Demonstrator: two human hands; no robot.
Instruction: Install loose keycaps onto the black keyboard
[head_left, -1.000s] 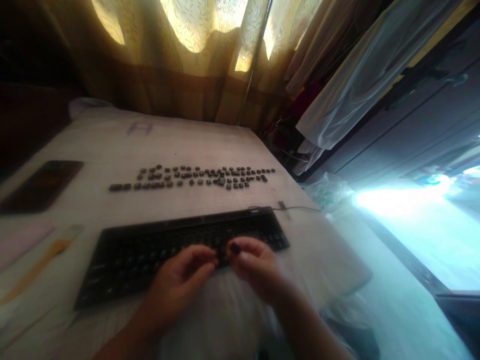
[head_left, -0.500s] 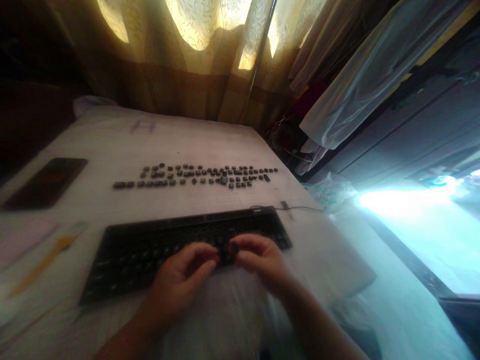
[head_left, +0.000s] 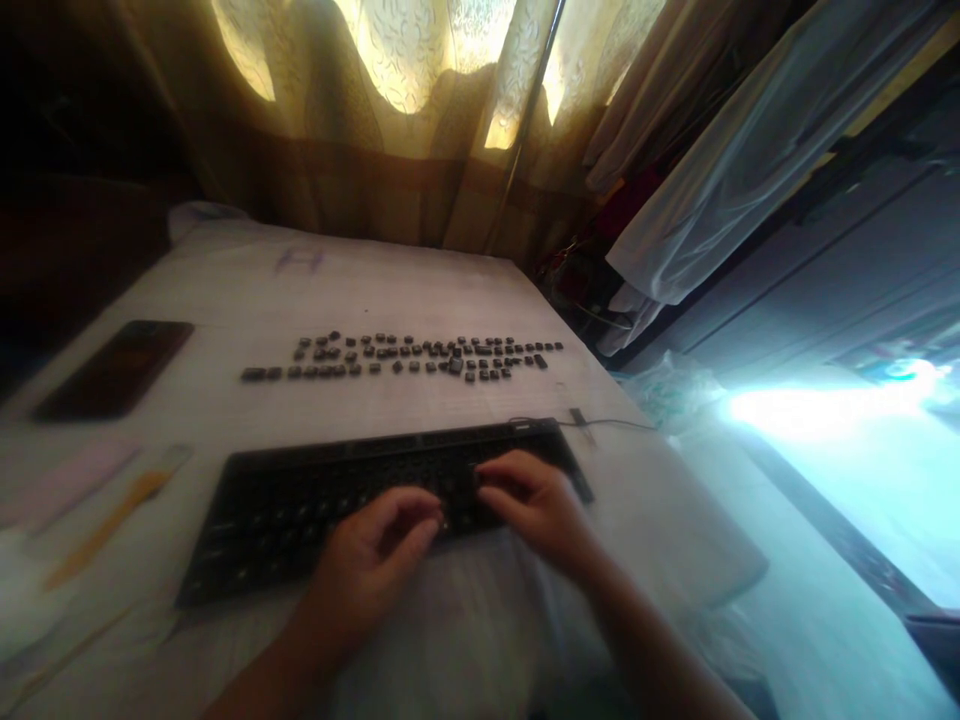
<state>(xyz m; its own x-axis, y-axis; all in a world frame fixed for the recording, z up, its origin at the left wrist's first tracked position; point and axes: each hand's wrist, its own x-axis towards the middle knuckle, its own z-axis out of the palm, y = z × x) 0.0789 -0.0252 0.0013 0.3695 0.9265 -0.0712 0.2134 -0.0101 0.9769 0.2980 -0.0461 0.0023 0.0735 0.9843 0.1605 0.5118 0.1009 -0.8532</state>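
Note:
A black keyboard (head_left: 300, 500) lies slantwise across the near part of the white-covered table. Over its front edge, my left hand (head_left: 382, 545) is closed, thumb and forefinger together; whatever is at the tips is too small to make out. My right hand (head_left: 529, 500) hovers above the keyboard's right part, pinching a small dark keycap (head_left: 478, 479) that partly blends into the black behind it. Beyond the keyboard, several loose black keycaps (head_left: 322, 371) are spread in uneven rows, with a larger one (head_left: 455, 366) among them.
A dark phone (head_left: 116, 370) lies on the left. Nearer are a pink flat piece (head_left: 79, 480) and a tool with an orange handle (head_left: 112, 525), perhaps a brush. The keyboard's cable (head_left: 615, 423) runs off right. Curtains (head_left: 360, 180) hang behind the table (head_left: 420, 285).
My right hand has moved up and right, away from my left, with the keycap at its fingertips. My left hand stays pinched in nearly the same place. The view has shifted slightly.

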